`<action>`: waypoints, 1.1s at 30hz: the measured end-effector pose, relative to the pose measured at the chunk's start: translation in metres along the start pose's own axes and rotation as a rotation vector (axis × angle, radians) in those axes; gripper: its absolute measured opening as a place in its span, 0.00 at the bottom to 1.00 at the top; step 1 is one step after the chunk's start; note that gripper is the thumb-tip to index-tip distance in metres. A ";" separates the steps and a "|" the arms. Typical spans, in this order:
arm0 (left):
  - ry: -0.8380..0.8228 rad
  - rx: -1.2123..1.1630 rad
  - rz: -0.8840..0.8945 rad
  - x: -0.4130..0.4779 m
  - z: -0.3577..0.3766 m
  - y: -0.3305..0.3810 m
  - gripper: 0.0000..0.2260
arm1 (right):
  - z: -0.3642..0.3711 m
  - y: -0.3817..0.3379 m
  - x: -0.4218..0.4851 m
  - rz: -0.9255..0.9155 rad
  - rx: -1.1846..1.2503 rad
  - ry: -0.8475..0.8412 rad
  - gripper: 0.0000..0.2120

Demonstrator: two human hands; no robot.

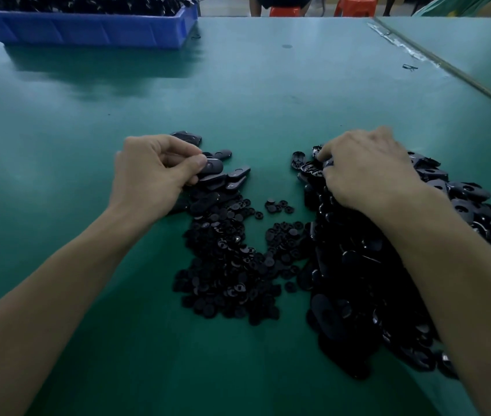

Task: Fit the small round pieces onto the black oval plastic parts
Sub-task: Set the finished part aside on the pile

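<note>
— What's the left hand [154, 172] got?
— Its grip is clamped on one black oval part [212, 167], thumb on top.
— And the right hand [364, 166]?
— Fingers curled down into the big heap of oval parts [358, 280]. I can't tell if that grip holds anything. The small round pieces [232, 265] lie piled between the forearms on the green tabletop [238, 94].

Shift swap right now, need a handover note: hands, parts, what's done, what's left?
left hand: pinches one black oval part above a small group of ovals, possibly the fitted ones; hard to tell.
right hand: fingertips down in the far end of the oval pile; grip unclear.
round pieces: heaped between the arms.
Left to do: nearly all of both heaps.
</note>
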State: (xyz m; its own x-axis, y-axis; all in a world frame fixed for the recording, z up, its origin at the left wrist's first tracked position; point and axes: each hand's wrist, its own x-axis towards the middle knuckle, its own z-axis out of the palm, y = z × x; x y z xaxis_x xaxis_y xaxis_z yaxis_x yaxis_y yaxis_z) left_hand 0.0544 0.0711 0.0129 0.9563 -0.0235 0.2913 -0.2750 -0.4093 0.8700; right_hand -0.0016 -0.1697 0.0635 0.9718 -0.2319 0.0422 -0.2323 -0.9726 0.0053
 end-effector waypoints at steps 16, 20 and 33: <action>0.086 0.275 0.107 -0.005 0.001 -0.007 0.04 | 0.005 -0.002 0.001 0.020 0.277 0.157 0.18; 0.079 0.217 0.127 -0.008 0.005 0.000 0.05 | 0.007 -0.002 -0.001 -0.012 0.320 0.172 0.17; -0.407 -0.331 0.012 -0.029 0.012 0.043 0.07 | 0.008 -0.037 -0.035 -0.280 1.332 0.141 0.11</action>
State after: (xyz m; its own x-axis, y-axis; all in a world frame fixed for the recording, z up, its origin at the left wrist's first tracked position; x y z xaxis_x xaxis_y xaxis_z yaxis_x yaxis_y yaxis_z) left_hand 0.0160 0.0432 0.0374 0.8960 -0.4057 0.1807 -0.2394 -0.0985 0.9659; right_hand -0.0268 -0.1256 0.0536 0.9486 -0.1009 0.2999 0.2616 -0.2829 -0.9228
